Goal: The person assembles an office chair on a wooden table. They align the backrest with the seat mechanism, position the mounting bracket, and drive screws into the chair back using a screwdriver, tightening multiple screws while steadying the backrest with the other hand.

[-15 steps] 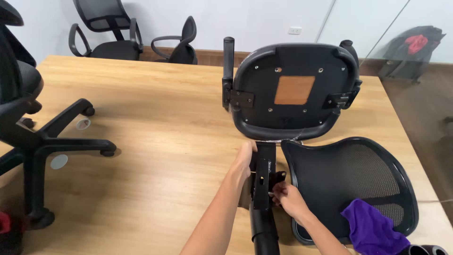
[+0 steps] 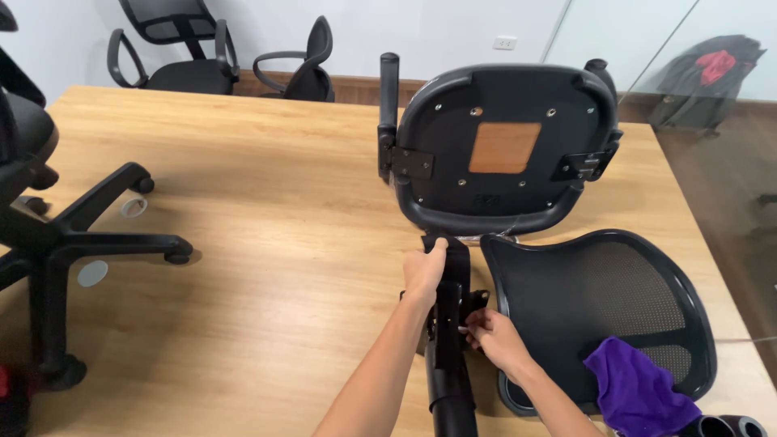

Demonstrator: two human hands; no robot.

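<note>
— Wooden tabletop (image 2: 267, 243), and what lies nearest on it?

— Nearest, a black bracket post (image 2: 450, 340) beside the mesh backrest (image 2: 603, 311). The left hand (image 2: 425, 271) is wrapped around its upper end; the right hand (image 2: 494, 340) pinches a fitting at its middle. It looks stiff and heavy, best gripped along the shaft.

— Beyond the post?

— An upturned seat pan (image 2: 502, 146) with an orange-brown square panel at its centre. A purple cloth (image 2: 635, 392) lies on the backrest.
</note>
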